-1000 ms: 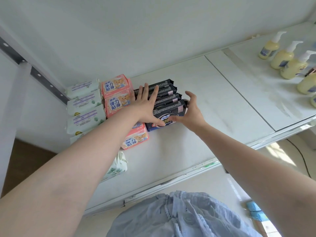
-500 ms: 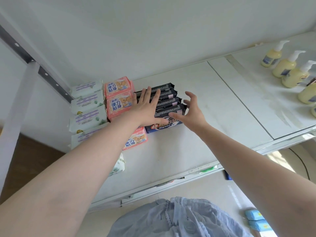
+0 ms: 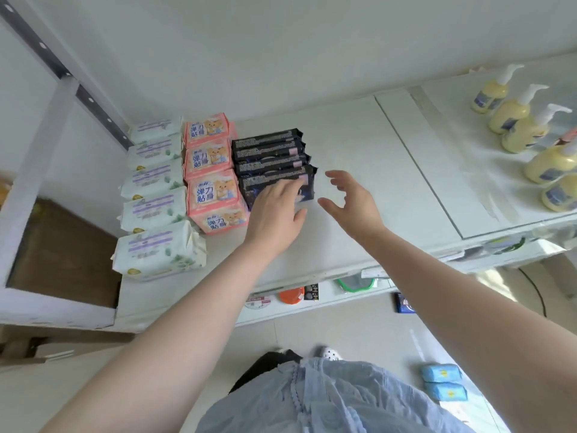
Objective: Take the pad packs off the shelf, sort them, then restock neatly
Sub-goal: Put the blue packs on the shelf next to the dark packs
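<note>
Overhead, a white shelf [image 3: 359, 145] is seen from above, with pad packs lined up in three rows at its left end. Nearest the frame post [image 3: 34, 170], five white packs with purple bands [image 3: 156, 210] are stood one behind another; the front one [image 3: 157, 253] is tilted slightly outward. Just beside them, three pink packs with a bear print [image 3: 210, 173] are ranked front to back, touching the white row. Next right, four black packs [image 3: 271, 157] are stood on edge in a tight file. The left hand [image 3: 276, 210] is laid on the front black pack [image 3: 281, 185], fingers straight and pressed flat against its face, thumb spread toward the shelf surface; nothing is gripped. The right hand [image 3: 351, 201] is held just right of the black file, apart from it, fingers loosely spread and a little curled, nothing held. Toward the right end of the shelf, well apart from the packs, yellow pump bottles [image 3: 518, 120] are grouped. On the floor below, two blue packs [image 3: 443, 382] are lying near the person's pale blue garment [image 3: 327, 398]. Small items are noted on a lower ledge [image 3: 312, 295], too blurred to identify.
</note>
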### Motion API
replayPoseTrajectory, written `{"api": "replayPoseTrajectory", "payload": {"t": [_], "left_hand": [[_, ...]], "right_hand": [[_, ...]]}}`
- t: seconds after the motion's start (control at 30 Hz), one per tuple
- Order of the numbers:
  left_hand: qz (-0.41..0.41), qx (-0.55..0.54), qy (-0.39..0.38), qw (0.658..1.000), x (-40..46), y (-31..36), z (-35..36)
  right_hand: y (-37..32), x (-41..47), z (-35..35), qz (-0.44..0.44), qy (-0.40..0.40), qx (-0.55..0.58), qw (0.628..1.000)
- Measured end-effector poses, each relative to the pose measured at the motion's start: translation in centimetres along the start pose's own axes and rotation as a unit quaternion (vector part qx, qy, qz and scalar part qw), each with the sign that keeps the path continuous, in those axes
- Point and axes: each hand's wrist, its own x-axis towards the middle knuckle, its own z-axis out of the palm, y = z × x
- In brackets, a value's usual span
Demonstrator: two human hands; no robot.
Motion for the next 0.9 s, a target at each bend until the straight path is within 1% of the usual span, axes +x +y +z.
{"api": "replayPoseTrajectory", "payload": {"t": [0.13,0.27,0.43,0.57,0.7,0.9], "left_hand": [[0.007,-0.018,-0.002,1.000,-2.9,2.3,0.9],[0.052,-0.040,-0.025,0.998,-5.4,5.1,1.9],[0.106,-0.074,-0.079,0.989,-10.4,7.9,4.0],[0.132,-0.087,-0.125,0.980,-14.2,10.0,5.9],[0.155,-0.066,-0.176,0.970,-16.4,12.6,7.7],[0.165,-0.035,-0.208,0.963,-18.0,18.3,11.1]], "right_hand": [[1.4,-4.3,-1.1,0.001,0.034,-0.002,0.999],[2.6,-9.4,-2.6,0.022,0.074,-0.013,0.997],[4.5,-17.5,-4.1,0.092,0.117,-0.041,0.988],[6.7,-24.2,-5.3,0.153,0.114,-0.062,0.980],[9.3,-29.2,-7.8,0.200,0.109,-0.094,0.969],[13.9,-34.4,-13.1,0.246,0.107,-0.113,0.957]]}}
